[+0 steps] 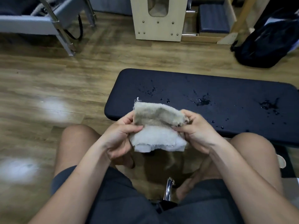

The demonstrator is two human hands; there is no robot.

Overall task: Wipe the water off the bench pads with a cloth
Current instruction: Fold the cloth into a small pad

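A folded cloth [157,126] is being pinched at its two ends by the left hand [120,136] and right hand [196,129], above the near edge of the bench pad [202,88]. Water droplets [203,101] are lying unwiped; wiping is judged not yet begun.
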